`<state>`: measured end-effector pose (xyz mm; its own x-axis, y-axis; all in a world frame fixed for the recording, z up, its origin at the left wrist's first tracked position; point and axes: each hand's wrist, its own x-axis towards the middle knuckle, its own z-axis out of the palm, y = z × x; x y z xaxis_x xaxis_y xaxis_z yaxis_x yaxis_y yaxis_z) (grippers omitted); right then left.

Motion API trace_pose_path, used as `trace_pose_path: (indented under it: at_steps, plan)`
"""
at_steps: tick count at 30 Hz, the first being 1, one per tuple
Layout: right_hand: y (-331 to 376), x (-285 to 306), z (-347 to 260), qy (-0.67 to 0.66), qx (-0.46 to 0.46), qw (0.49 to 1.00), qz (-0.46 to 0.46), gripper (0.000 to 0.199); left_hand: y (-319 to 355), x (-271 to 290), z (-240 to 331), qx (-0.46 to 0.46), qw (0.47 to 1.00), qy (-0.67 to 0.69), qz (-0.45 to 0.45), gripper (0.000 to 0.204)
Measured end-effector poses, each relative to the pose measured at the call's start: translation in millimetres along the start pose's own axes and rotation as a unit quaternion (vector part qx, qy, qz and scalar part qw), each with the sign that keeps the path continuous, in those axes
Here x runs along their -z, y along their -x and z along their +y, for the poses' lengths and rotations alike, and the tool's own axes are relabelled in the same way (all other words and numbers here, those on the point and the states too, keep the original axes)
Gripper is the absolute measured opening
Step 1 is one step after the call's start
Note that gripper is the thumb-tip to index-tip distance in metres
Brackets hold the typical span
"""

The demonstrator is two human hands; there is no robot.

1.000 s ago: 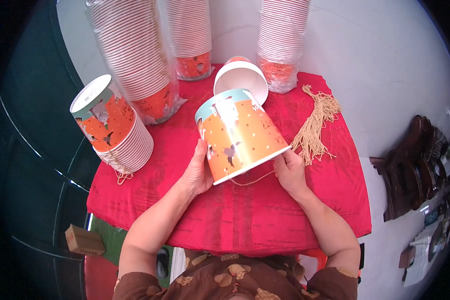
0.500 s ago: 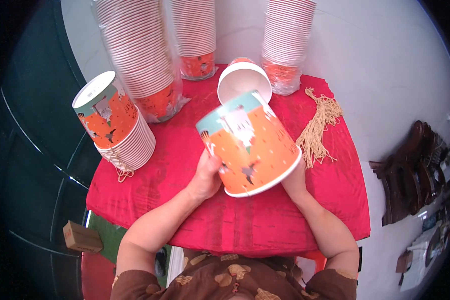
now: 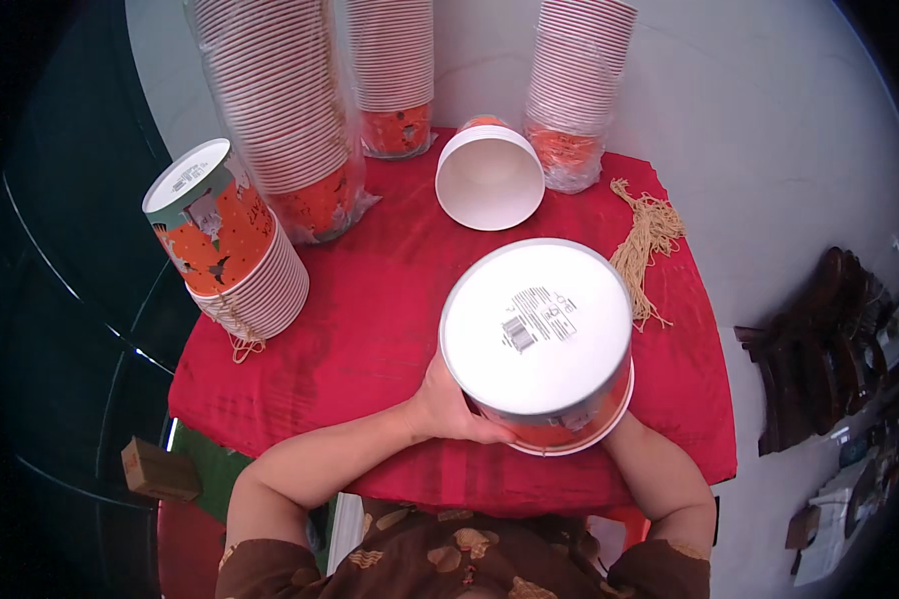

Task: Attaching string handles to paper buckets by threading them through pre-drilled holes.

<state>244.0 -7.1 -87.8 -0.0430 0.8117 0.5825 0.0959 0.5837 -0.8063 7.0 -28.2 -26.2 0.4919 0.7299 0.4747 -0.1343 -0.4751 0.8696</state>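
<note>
Head view, the only feed I have. My left hand (image 3: 459,404) grips the orange tub (image 3: 537,334) from its left side, thumb across the lower wall near the rim. Tub sits right of that hand, off the table, tilted: white printed base facing the camera, open end turned down and away. Right forearm (image 3: 659,464) runs in behind the tub; the right hand itself is hidden there, so I can't tell whether it holds anything.

Around the grip: straight beyond it, a white-lined tub (image 3: 489,185) lies on its side, mouth toward me. Beyond and right of the grip, a bundle of tan cords (image 3: 651,240) lies loose on the red cloth (image 3: 355,344). Well left, a short nested stack (image 3: 215,240) leans, base up, tan cord hanging by its rims. Farthest out, three tall stacks in clear wrap: one beyond and left (image 3: 275,105), one farther back (image 3: 393,60), one beyond and slightly right (image 3: 579,85). Low and far left, a cardboard box (image 3: 160,469) on the floor.
</note>
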Motion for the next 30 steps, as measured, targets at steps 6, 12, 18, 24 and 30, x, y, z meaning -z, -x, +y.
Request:
trace_pose_path:
  at_steps: [6,12,18,24,30]
  plan:
    - [4,0,0,-0.059,-0.011,0.998,0.0,0.049,-8,6,4,0.024,0.995,0.078,0.065,0.12]
    - [-31,-15,-55,0.08,-0.064,0.994,0.025,0.009,-30,25,19,0.138,0.908,0.37,0.139,0.082]
    - [-37,-9,-73,0.135,0.007,0.988,-0.075,0.008,-47,47,21,0.254,0.833,0.46,0.17,0.089]
    - [-39,-9,-90,0.144,0.062,0.983,-0.097,0.006,-46,48,11,0.246,0.827,0.476,0.171,0.087]
    - [-42,-4,-78,0.297,0.163,0.939,-0.06,0.013,-47,44,16,0.235,0.829,0.47,0.191,0.083]
